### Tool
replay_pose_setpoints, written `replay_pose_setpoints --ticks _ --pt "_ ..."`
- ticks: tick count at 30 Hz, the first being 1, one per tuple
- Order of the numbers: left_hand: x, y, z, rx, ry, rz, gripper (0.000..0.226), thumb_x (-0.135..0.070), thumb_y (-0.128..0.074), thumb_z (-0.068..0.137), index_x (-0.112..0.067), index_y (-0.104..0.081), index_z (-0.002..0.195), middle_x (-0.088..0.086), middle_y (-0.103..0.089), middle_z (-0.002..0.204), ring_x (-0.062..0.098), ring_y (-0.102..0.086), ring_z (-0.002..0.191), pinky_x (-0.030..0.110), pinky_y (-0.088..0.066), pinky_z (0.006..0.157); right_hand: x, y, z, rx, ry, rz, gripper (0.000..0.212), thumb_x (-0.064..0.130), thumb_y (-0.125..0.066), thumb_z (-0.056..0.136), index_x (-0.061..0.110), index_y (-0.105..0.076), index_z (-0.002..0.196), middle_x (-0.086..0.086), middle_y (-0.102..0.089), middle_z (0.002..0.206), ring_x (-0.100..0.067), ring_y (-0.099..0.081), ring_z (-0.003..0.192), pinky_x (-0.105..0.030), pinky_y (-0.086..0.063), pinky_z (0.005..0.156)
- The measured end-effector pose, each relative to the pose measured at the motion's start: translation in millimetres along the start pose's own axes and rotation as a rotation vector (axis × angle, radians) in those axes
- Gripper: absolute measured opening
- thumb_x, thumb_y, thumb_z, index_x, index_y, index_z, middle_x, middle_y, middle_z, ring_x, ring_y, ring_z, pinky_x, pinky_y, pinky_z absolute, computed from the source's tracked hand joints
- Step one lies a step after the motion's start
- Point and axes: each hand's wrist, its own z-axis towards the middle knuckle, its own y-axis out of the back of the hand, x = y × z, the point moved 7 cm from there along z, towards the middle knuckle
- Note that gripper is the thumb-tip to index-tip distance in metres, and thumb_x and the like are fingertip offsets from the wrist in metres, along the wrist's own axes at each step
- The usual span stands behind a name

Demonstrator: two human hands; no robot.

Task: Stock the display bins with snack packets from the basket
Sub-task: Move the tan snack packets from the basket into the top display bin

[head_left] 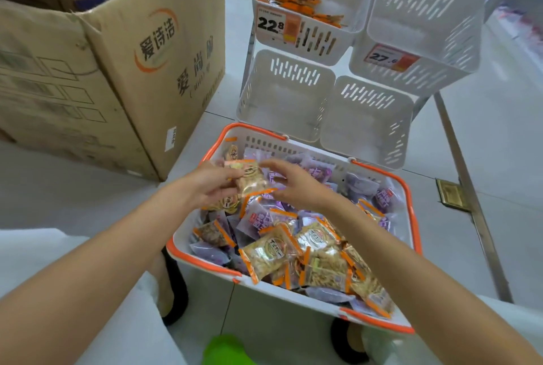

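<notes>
Left hand (208,185) is pinching a golden snack packet (249,179), right hand (296,185) hovering spread beside. Risk imo: purple pkts (260,220) tagging along into 12 o'clock bin (282,109).

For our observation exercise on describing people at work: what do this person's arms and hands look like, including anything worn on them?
The left arm and right arm are bare as far as the picture shows: no sleeves, watch or bracelet. The left hand and right hand wear no gloves; no rings show.
</notes>
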Motion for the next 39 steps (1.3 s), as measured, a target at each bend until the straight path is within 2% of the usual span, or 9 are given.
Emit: replay_pose_setpoints --ticks 2,6,12,18,24,27,31,35,39 --pt "4 14 9 -0.106 -0.056 0.12 0.038 0.002 -0.061 0.094 -0.017 -0.045 0.123 0.016 -0.066 0.112 0.021 -0.067 0.085 0.03 -0.06 0.071 -22 -5 -8 0.033 -0.128 -0.104 0.059 0.029 -0.074 0.086 0.016 -0.048 0.137 0.0 -0.054 0.13 -0.018 -0.053 0.119 -0.028 -0.046 0.095" --pt "15 14 14 -0.073 -0.11 0.197 0.041 -0.002 -0.057 0.097 0.001 -0.05 0.137 0.01 -0.069 0.101 0.018 -0.063 0.078 0.02 -0.056 0.06 -57 -44 -37 0.341 -0.258 -0.337 0.041 0.051 -0.076 0.079 0.015 -0.059 0.074 0.002 -0.047 0.067 -0.017 -0.045 0.065 -0.031 -0.034 0.062" --pt "29 -16 7 0.11 -0.079 0.308 0.014 -0.025 -0.045 0.105 -0.029 -0.057 0.099 0.004 -0.063 0.087 0.018 -0.063 0.074 0.03 -0.054 0.065 -26 3 -31 -0.102 -0.088 0.263 0.026 0.011 -0.076 0.084 0.012 -0.051 0.081 0.012 -0.053 0.063 -0.004 -0.05 0.058 -0.02 -0.043 0.059" --pt "36 -35 7 0.25 -0.097 0.3 0.039 -0.025 -0.074 0.086 -0.024 -0.06 0.122 0.003 -0.074 0.113 0.027 -0.072 0.1 0.043 -0.061 0.076 -15 23 -24 -0.281 -0.016 0.112 0.027 0.026 -0.076 0.085 0.019 -0.059 0.104 0.005 -0.063 0.093 -0.01 -0.058 0.079 -0.029 -0.051 0.073" --pt "30 2 19 0.06 -0.199 0.329 0.042 -0.022 -0.073 0.088 -0.04 -0.054 0.121 0.008 -0.056 0.136 0.021 -0.065 0.114 0.044 -0.056 0.094 -57 -37 -36 0.178 -0.189 -0.081 0.047 0.033 -0.076 0.084 0.021 -0.058 0.127 0.005 -0.062 0.113 -0.017 -0.061 0.103 -0.032 -0.051 0.088" --pt "31 7 20 0.043 -0.221 0.379 0.052 -0.025 -0.073 0.089 -0.037 -0.049 0.133 0.006 -0.038 0.153 0.022 -0.037 0.143 0.041 -0.039 0.112 -66 -62 -39 0.271 -0.216 -0.124 0.027 0.025 -0.077 0.083 0.02 -0.059 0.103 0.004 -0.055 0.093 -0.016 -0.052 0.083 -0.029 -0.042 0.072" --pt "26 9 20 -0.001 -0.261 0.399 0.036 -0.023 -0.068 0.093 -0.021 -0.056 0.126 -0.004 -0.068 0.116 0.016 -0.066 0.11 0.014 -0.053 0.074 -47 -18 -29 0.053 -0.122 0.059 0.025 0.019 -0.072 0.089 0.015 -0.057 0.07 0.004 -0.046 0.065 -0.009 -0.039 0.058 -0.023 -0.034 0.058" --pt "20 -10 17 0.075 -0.209 0.327 0.046 -0.031 -0.057 0.099 -0.022 -0.042 0.142 0.003 -0.065 0.127 0.02 -0.067 0.108 0.04 -0.052 0.099 -15 37 -19 -0.18 -0.009 0.212 0.03 0.021 -0.07 0.091 0.026 -0.052 0.067 0.018 -0.046 0.056 0.001 -0.039 0.052 -0.012 -0.033 0.053" --pt "5 -44 9 0.244 -0.142 0.212 0.045 -0.056 -0.045 0.095 -0.03 -0.044 0.132 0.003 -0.071 0.118 0.021 -0.07 0.105 0.038 -0.059 0.086 0 55 -4 -0.22 0.017 0.028 0.029 0.031 -0.07 0.091 0.029 -0.043 0.08 0.01 -0.045 0.076 -0.004 -0.04 0.063 -0.016 -0.035 0.056"
